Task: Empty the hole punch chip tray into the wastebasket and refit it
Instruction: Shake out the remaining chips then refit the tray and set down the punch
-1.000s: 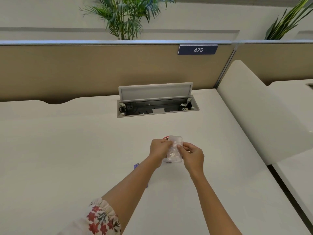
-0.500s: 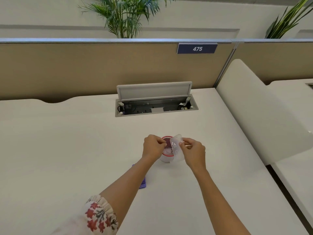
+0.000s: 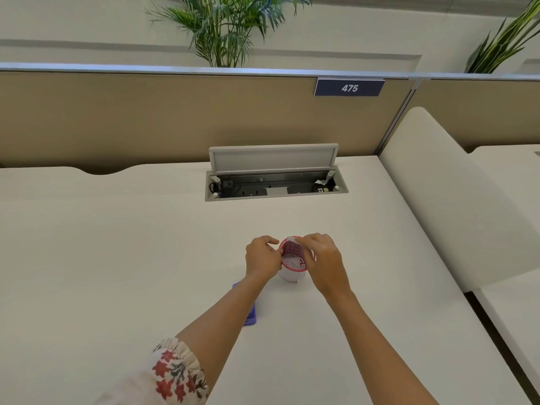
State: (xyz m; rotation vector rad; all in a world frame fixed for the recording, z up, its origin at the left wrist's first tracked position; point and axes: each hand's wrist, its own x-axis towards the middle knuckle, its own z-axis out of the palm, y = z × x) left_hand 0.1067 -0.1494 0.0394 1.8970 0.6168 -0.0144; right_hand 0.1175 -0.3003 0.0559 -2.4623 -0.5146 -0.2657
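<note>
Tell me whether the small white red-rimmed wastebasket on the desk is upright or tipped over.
Upright. The small white red-rimmed wastebasket stands on its base on the white desk, its open mouth facing up between both hands.

Even, soft indoor light falls from above — bright, without glare. Faint shadows lie under the forearms on the pale desk (image 3: 117, 258). Wide-angle distortion bows the partition rail (image 3: 204, 70) near the edges. Focus is fair; fine detail between the hands is smeared.
</note>
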